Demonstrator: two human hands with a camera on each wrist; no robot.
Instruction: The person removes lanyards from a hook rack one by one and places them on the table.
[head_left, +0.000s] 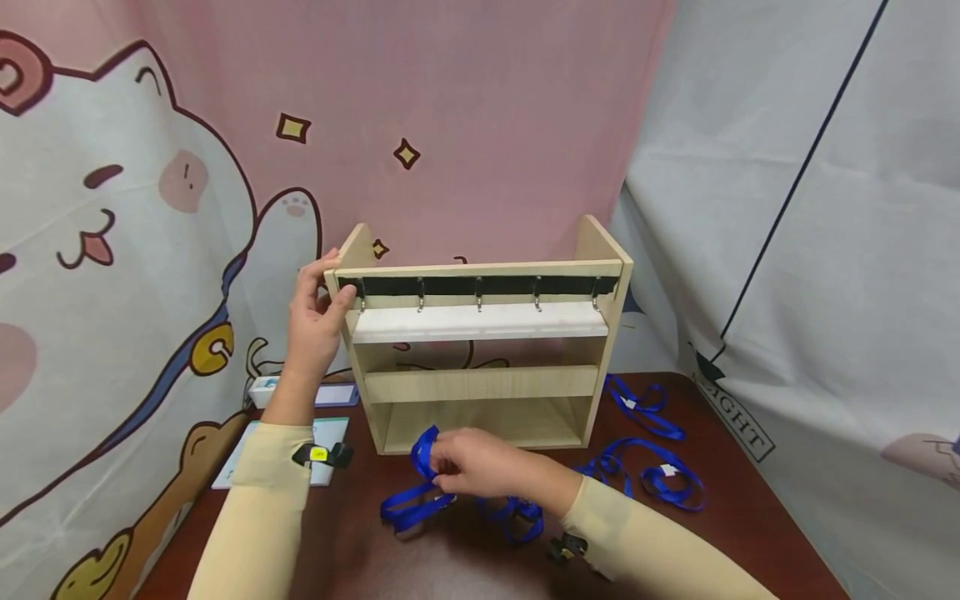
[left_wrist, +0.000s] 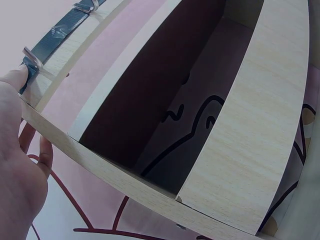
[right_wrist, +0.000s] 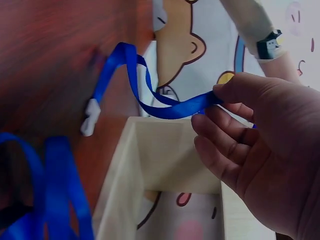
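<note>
A small wooden shelf (head_left: 480, 385) stands on the table, with a black strip (head_left: 450, 286) and several metal hooks along its top front. My left hand (head_left: 315, 312) grips the shelf's upper left corner, thumb on the front by the strip's end, fingers behind the side panel. Low in front of the shelf, my right hand (head_left: 480, 462) pinches a blue lanyard (right_wrist: 175, 107) between thumb and forefinger. Its strap loops out from the fingertips, and a whitish clip (right_wrist: 91, 117) hangs at the far end in the right wrist view.
More blue lanyards (head_left: 675, 487) lie on the dark red table (head_left: 757, 533) at the right, some with white tags. Left of the shelf are a white booklet (head_left: 330, 433) and a white box (head_left: 262, 390). A printed curtain (head_left: 480, 100) hangs close behind.
</note>
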